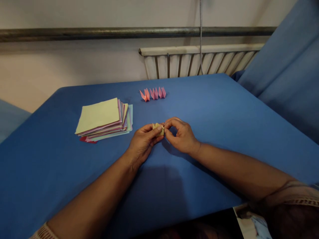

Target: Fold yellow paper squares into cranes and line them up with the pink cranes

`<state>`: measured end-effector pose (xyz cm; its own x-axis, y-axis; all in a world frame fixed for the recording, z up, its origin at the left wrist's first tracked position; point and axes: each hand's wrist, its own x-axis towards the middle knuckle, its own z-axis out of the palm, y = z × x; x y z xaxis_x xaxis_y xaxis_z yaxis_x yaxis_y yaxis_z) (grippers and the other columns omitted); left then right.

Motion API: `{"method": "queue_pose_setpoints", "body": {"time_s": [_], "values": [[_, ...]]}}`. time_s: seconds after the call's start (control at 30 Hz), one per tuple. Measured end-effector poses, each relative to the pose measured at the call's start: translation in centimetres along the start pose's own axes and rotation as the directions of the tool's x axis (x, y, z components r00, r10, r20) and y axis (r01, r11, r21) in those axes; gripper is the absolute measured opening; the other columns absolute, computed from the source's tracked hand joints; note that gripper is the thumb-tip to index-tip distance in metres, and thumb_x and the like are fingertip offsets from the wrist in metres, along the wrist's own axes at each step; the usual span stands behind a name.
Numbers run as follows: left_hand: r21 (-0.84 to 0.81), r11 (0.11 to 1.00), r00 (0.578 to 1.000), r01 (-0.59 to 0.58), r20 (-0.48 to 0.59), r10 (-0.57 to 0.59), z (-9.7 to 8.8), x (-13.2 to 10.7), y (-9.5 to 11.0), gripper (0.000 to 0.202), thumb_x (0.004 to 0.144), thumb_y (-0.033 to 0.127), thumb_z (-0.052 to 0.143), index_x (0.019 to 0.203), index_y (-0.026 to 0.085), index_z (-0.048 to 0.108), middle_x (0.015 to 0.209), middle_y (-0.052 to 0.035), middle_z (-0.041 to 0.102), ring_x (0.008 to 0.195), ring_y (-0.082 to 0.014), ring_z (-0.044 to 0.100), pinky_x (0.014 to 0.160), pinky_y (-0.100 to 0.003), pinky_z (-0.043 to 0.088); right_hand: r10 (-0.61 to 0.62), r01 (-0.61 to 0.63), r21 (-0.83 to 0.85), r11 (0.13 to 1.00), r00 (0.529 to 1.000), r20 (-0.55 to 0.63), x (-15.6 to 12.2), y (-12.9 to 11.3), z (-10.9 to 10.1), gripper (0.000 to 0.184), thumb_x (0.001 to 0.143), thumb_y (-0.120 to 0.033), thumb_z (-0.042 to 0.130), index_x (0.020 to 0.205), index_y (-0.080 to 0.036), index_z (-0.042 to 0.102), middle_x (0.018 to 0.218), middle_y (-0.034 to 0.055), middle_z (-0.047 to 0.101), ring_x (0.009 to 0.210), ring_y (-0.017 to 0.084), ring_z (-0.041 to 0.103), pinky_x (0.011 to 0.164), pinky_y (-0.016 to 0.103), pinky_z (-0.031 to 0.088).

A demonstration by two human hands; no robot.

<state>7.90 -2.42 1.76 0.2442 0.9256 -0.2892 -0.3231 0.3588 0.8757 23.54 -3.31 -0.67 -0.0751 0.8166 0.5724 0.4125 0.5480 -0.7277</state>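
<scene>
A small piece of folded yellow paper (156, 126) is held just above the middle of the blue table. My left hand (143, 141) is closed on it, thumb on top and fingers beneath. At its right edge, my right hand (183, 135) pinches the paper between thumb and index finger. Parts of the paper are hidden behind the fingers. Beyond my hands, three folded paper cranes stand in a row: an orange-pink crane (145, 95), a pink crane (154, 94) and another pink crane (162, 93).
To the left lies a thick stack of coloured paper sheets (98, 116), a pale yellow one on top and a red piece (87, 140) sticking out below. Behind the blue table (211, 109) are a wall, a metal pipe (99, 33) and a radiator (174, 61). A blue curtain (286, 63) hangs at the right.
</scene>
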Motion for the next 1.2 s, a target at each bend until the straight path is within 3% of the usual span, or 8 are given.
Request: {"method": "queue_pose_setpoints", "body": {"time_s": [0.3,0.47,0.67,0.93,1.2], "values": [[-0.027,1.000,1.000,0.002,-0.021,-0.003,0.31,-0.10,0.02,0.022,0.063,0.023,0.086,0.074,0.014,0.070,0.082,-0.0002,0.068,0.076,-0.0090,0.063,0.074,-0.020,0.055,-0.003,0.004,-0.016,1.000,0.999,0.033,-0.20,-0.34,0.00,0.012,0.080,-0.011,0.055,0.081,-0.023,0.056,0.092,0.0033,0.066,0.090,0.018,0.064,0.086,0.037,0.049],[-0.083,0.996,0.998,-0.025,-0.060,0.020,0.52,-0.14,0.11,0.018,0.064,0.018,0.083,0.069,0.013,0.066,0.073,0.0024,0.063,0.070,-0.0073,0.059,0.070,-0.019,0.052,-0.007,0.007,-0.004,1.000,0.997,0.078,-0.36,-0.54,0.06,0.010,0.083,-0.016,0.059,0.090,-0.023,0.060,0.100,0.0042,0.066,0.096,0.019,0.063,0.089,0.038,0.048],[-0.173,0.985,1.000,0.025,0.006,-0.025,0.55,-0.13,0.07,0.017,0.069,0.019,0.082,0.076,0.013,0.067,0.077,0.0012,0.066,0.072,-0.0087,0.062,0.071,-0.022,0.053,0.012,-0.013,0.066,0.998,1.000,0.017,-0.11,0.05,0.35,0.007,0.083,-0.017,0.062,0.084,-0.023,0.060,0.095,0.0025,0.065,0.094,0.016,0.063,0.089,0.036,0.050],[-0.128,0.992,0.999,0.011,0.033,-0.007,0.47,-0.23,0.10,0.020,0.069,0.022,0.084,0.076,0.015,0.066,0.075,0.0041,0.063,0.070,-0.0074,0.061,0.071,-0.022,0.054,0.038,-0.036,0.123,0.992,0.999,-0.010,0.12,-0.07,0.30,0.007,0.083,-0.016,0.063,0.082,-0.023,0.062,0.091,0.0017,0.065,0.091,0.015,0.063,0.089,0.034,0.051],[-0.070,0.998,1.000,-0.001,-0.013,0.000,0.58,-0.37,0.10,0.025,0.065,0.026,0.086,0.079,0.014,0.069,0.080,0.0011,0.066,0.075,-0.0102,0.063,0.071,-0.023,0.055,0.039,-0.034,0.130,0.991,0.999,-0.034,0.24,-0.01,0.01,0.009,0.086,-0.017,0.059,0.080,-0.023,0.063,0.087,0.0009,0.066,0.089,0.015,0.064,0.086,0.032,0.051]]}}
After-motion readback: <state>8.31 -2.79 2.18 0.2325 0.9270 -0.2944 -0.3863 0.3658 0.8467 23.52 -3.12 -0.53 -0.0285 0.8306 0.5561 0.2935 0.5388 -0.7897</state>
